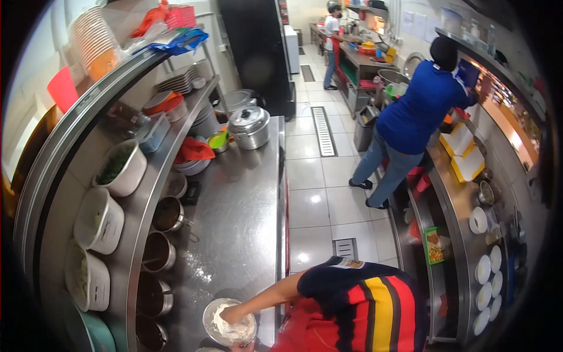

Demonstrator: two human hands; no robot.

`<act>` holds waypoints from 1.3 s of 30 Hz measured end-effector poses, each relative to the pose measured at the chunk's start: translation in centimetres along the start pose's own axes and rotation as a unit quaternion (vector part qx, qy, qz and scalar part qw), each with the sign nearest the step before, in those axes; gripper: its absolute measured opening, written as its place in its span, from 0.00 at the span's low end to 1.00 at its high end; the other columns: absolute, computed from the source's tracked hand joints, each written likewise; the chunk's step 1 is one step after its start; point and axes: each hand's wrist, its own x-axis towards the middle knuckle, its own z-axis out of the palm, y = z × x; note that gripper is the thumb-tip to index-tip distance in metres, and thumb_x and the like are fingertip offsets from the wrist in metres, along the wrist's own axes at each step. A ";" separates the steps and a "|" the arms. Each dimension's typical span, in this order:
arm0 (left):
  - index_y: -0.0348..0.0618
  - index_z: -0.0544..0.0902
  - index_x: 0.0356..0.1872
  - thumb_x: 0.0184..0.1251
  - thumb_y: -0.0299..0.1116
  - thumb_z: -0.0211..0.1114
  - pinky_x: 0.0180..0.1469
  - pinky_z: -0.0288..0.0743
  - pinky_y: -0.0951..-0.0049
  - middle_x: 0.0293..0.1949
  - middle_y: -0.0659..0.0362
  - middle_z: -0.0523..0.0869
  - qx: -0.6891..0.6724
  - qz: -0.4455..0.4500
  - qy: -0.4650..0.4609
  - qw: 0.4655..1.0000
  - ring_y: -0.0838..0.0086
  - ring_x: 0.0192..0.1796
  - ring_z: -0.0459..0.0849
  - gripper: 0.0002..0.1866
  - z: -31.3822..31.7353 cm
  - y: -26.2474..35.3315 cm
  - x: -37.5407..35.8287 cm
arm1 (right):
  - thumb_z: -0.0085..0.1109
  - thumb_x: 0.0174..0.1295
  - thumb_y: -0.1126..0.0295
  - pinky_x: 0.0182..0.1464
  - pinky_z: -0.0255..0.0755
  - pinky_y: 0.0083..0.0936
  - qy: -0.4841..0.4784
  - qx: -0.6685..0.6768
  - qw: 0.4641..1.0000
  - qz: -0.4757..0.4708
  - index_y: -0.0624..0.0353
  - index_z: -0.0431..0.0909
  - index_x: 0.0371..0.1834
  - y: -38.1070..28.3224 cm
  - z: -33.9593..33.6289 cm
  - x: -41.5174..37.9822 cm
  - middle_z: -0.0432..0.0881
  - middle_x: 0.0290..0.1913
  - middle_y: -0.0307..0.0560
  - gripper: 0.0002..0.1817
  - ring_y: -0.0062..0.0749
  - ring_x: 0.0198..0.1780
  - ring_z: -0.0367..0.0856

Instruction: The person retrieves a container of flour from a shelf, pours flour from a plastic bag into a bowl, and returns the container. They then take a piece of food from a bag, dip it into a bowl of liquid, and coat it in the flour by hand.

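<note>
A round metal bowl of white, floury stuff sits on the steel counter near the bottom of the head view. My right hand reaches down into it; its fingers are buried in the white stuff, so their pose is hidden. At the lower edge of the picture, a small part of my left hand shows, gripping the bowl's near rim. White powder is scattered on the counter beyond the bowl. Below the bowl, the edge of another round vessel is cut off by the frame.
Several metal pots line the counter's left side, under a shelf with white tubs. A lidded pot stands at the far end. Across the tiled aisle, a person in blue works at another counter; a person in a red apron stands farther back.
</note>
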 end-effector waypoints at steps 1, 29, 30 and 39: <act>0.46 0.73 0.59 0.61 0.45 0.60 0.49 0.74 0.60 0.52 0.57 0.80 0.003 0.006 -0.006 1.000 0.65 0.51 0.79 0.26 0.9 0.5 0.0 | 0.61 0.43 0.71 0.43 0.76 0.38 0.016 0.016 1.000 -0.014 0.72 0.81 0.38 2.6 3.4 2.9 0.84 0.38 0.64 0.18 0.49 0.39 0.84; 0.40 0.73 0.58 0.66 0.37 0.59 0.50 0.76 0.54 0.51 0.55 0.80 0.047 0.040 -0.082 0.995 0.64 0.51 0.79 0.21 12.6 6.2 2.1 | 0.53 0.60 0.53 0.62 0.65 0.48 0.014 -0.109 0.993 0.039 0.59 0.71 0.60 -0.9 3.9 -2.6 0.71 0.61 0.61 0.28 0.56 0.59 0.72; 0.40 0.73 0.58 0.66 0.37 0.59 0.50 0.76 0.53 0.51 0.55 0.80 0.046 0.041 -0.084 0.995 0.63 0.51 0.79 0.21 12.7 6.2 2.1 | 0.52 0.61 0.52 0.61 0.65 0.48 0.017 -0.112 0.993 0.039 0.58 0.71 0.61 -0.8 4.2 -2.2 0.72 0.61 0.61 0.28 0.56 0.58 0.72; 0.37 0.74 0.57 0.67 0.35 0.58 0.51 0.77 0.51 0.50 0.54 0.80 0.025 0.061 -0.093 0.993 0.63 0.50 0.80 0.20 12.5 6.1 1.4 | 0.51 0.66 0.44 0.66 0.61 0.49 0.103 -0.075 0.982 0.139 0.54 0.64 0.70 1.5 9.3 0.8 0.71 0.65 0.56 0.35 0.56 0.59 0.74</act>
